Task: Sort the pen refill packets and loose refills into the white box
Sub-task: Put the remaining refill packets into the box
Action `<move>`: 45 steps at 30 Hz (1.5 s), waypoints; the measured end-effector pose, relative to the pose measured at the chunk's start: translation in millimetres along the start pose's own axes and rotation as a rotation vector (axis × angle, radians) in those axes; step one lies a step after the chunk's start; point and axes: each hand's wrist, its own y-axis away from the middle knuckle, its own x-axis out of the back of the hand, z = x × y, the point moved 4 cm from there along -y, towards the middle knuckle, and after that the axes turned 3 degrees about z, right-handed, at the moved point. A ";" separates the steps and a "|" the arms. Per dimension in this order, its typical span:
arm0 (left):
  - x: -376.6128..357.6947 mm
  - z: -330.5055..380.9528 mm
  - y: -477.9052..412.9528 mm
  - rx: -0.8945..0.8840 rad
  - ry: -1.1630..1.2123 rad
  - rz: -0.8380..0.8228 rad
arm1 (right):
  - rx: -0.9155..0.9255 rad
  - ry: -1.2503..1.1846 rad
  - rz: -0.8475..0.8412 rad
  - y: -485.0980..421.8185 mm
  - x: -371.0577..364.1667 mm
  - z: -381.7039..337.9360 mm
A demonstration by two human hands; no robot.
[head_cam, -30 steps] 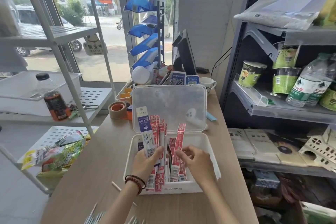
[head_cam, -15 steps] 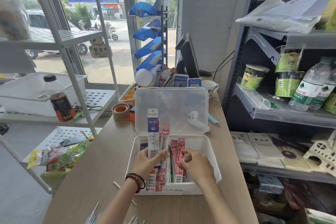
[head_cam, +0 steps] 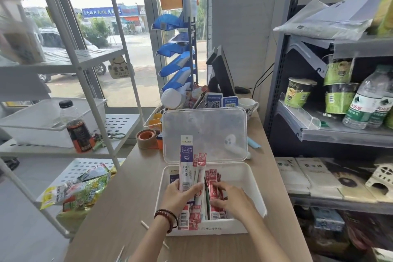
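The white box (head_cam: 253,183) sits open on the wooden counter, its clear lid (head_cam: 204,134) standing upright behind it. My left hand (head_cam: 179,197) grips a bundle of refill packets (head_cam: 187,168), a tall blue-and-white one and red-topped ones, held upright over the box's left side. My right hand (head_cam: 232,200) reaches into the box, fingers resting on the red refill packets (head_cam: 214,187) lying inside. A loose refill (head_cam: 144,224) lies on the counter left of the box.
A tape roll (head_cam: 146,138), a cup (head_cam: 247,105) and a card stand (head_cam: 213,101) sit behind the box. A white wire rack (head_cam: 85,112) with a bottle and snack bags stands at left. A grey shelf (head_cam: 340,132) with bottles and cups is at right.
My right hand has lowered the red packets it held into the box and now rests on them. My left hand has brought its bundle more upright.
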 end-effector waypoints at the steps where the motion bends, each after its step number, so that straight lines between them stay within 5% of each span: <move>1: 0.1 0.6 0.1 -0.003 -0.001 0.000 | -0.007 0.009 -0.006 -0.3 0.2 0.1; 6: 0.7 -1.3 0.5 -0.031 -0.049 0.012 | 0.046 0.038 0.035 4.1 6.3 -6.3; 11: -1.9 1.5 5.7 -0.121 -0.104 0.021 | 0.116 -0.101 0.250 15.8 22.1 -18.2; 16: -10.9 6.4 11.7 -0.190 -0.222 -0.097 | 0.166 -0.133 0.211 21.1 20.7 -21.8; 29: -3.7 0.4 6.9 -0.103 -0.102 -0.061 | -0.107 -0.564 0.356 18.9 32.1 -1.8; 34: 0.7 -2.6 2.5 -0.054 -0.061 -0.024 | -0.051 -0.441 0.400 21.8 32.1 -6.5; 37: 2.2 -4.1 -0.4 -0.002 0.005 -0.025 | 0.042 -0.266 0.370 25.0 31.6 -15.6; 45: 2.7 -4.3 -0.8 0.118 0.090 -0.102 | 0.080 -0.296 0.161 15.2 22.6 -9.8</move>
